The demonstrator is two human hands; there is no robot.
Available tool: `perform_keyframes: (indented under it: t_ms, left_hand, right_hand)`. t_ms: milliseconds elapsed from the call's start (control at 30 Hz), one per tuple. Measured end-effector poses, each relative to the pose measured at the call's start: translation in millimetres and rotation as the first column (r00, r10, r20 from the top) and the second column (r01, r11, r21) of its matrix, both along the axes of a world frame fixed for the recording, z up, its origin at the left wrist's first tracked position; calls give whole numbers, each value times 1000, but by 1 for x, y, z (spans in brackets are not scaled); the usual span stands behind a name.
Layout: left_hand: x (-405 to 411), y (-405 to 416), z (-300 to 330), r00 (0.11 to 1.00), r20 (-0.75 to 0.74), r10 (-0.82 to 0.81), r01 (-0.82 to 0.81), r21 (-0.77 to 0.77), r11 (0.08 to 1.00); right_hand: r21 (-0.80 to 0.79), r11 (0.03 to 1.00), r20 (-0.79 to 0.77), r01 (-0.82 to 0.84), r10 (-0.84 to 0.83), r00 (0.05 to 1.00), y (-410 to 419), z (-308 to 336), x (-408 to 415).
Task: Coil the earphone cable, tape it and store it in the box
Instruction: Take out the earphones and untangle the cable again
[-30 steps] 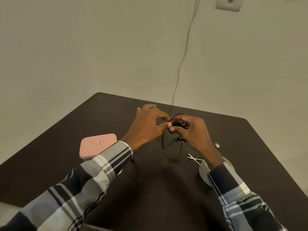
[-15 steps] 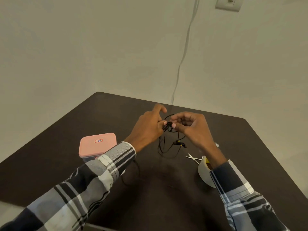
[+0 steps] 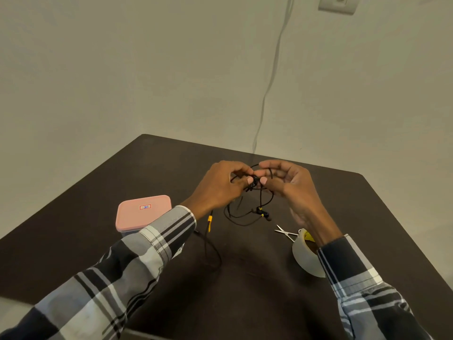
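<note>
**Both hands back on the tangle**

Your left hand (image 3: 221, 186) and right hand (image 3: 285, 182) have closed in again, fingertips pinching the knotted bunch of the earphone cable (image 3: 255, 184) between them, lifted higher off the desk (image 3: 367, 217) than a second ago. Loops, earbuds (image 3: 263, 214) and the yellow plug (image 3: 209, 220) dangle below. That looks like untangling, so coiling has barely begun. Tape roll (image 3: 305, 256) and scissors (image 3: 284, 232) sit under your right wrist; the pink-lidded box (image 3: 143, 212) waits shut beside your left.
</note>
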State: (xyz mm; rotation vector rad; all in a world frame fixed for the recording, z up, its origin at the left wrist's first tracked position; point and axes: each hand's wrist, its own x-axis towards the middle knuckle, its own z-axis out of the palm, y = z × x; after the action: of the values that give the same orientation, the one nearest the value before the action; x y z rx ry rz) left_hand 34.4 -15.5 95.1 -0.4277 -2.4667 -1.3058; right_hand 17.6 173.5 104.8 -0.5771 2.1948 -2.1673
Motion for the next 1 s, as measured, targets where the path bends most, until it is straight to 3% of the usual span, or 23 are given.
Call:
perform_keyframes:
  t_ms: [200, 300, 433, 600, 1000]
  left_hand:
    - [-1, -3, 4, 997, -38, 67, -70, -83, 994]
    - [1, 0, 5, 996, -17, 90, -91, -67, 994]
    - [5, 2, 10, 989, 142, 29, -46, 118, 992]
    - [7, -2, 11, 977, 213, -6, -42, 218, 975]
    - [16, -3, 10, 954, 288, -88, 33, 188, 982]
  right_hand:
    - [191, 981, -83, -42, 59, 995, -2, 2, 0]
    - [341, 934, -238, 108, -25, 971, -8, 0, -2]
    - [420, 844, -486, 333, -100, 868, -8, -10, -4]
    - [435, 813, -528, 386, -117, 841, -3, -10, -4]
    - [502, 735, -624, 456, -58, 779, -8, -6, 1]
